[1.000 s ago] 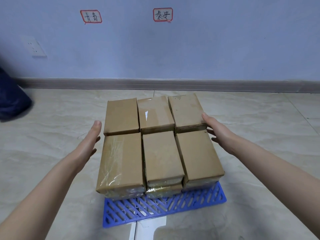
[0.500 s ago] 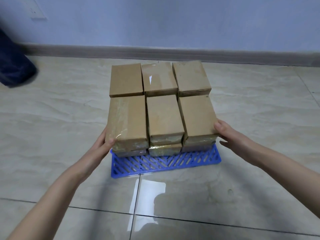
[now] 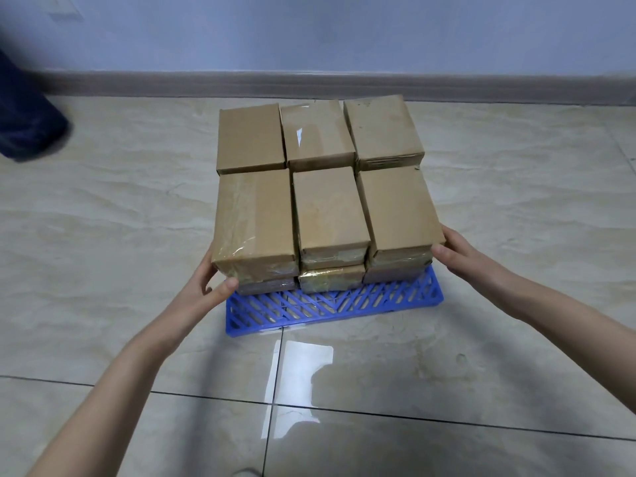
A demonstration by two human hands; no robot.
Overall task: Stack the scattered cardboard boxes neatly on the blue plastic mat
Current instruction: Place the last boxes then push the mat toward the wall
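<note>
My left grip [image 3: 203, 290] cups the front left corner of the near-left box [image 3: 254, 215], with the thumb on the front face at its lower edge and the fingers up the left side. My right grip [image 3: 461, 256] mirrors it on the near-right box [image 3: 395, 208], thumb on the front and fingers wrapped round the right side. Both grips hold narrow on those corners, so the stack [image 3: 327, 187] sits squarely between them.

The top layer is six boxes in two rows of three. Each has its long axis running away from me toward the wall, and they lie side by side, touching. A lower layer shows under the front row.

The stack rests on the blue mat [image 3: 330, 304], which lies long side left to right, slightly skewed. Its front strip pokes out bare toward me.

Open tiled floor [image 3: 103, 235] surrounds the mat on every side. The skirting board [image 3: 309, 86] runs well behind the back row. A dark blue shape [image 3: 24, 122], blurred, sits far off to the left.
</note>
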